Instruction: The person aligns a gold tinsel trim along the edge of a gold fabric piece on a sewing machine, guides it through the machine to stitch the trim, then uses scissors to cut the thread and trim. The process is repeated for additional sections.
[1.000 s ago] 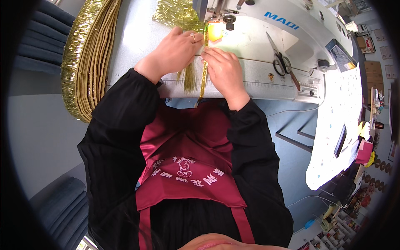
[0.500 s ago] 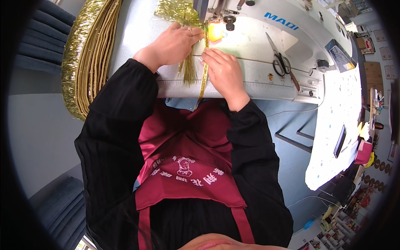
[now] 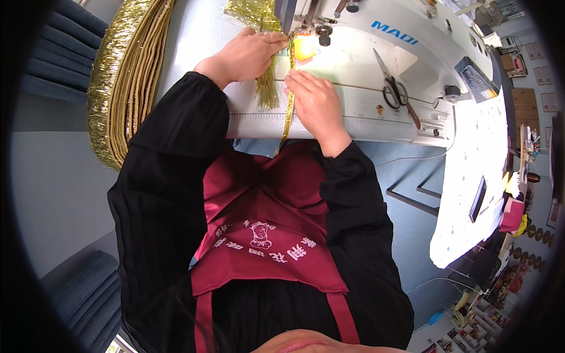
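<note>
A strip of gold tinsel fringe (image 3: 268,88) lies across the bed of a white sewing machine (image 3: 406,32), passing under my left hand (image 3: 250,56). That hand's fingers are pressed together on the fringe edge, close to the presser foot; its fingertips are partly hidden. From the needle area a narrow gold trim (image 3: 289,117) runs toward me and hangs over the table's front edge. My right hand (image 3: 315,100) pinches this trim between thumb and fingers, a short way in front of the foot.
A thick folded stack of gold fringe (image 3: 132,82) stands at the left. Black-handled scissors (image 3: 393,91) and a brown-handled tool (image 3: 414,116) lie right of my hand. Farther right are a small dark box (image 3: 475,79) and a white-covered table (image 3: 453,229) holding a dark flat device (image 3: 478,200).
My left hand has shifted slightly away from me along with the fringe. My right fingertips sit slightly nearer me on the trim. The view has shifted a little.
</note>
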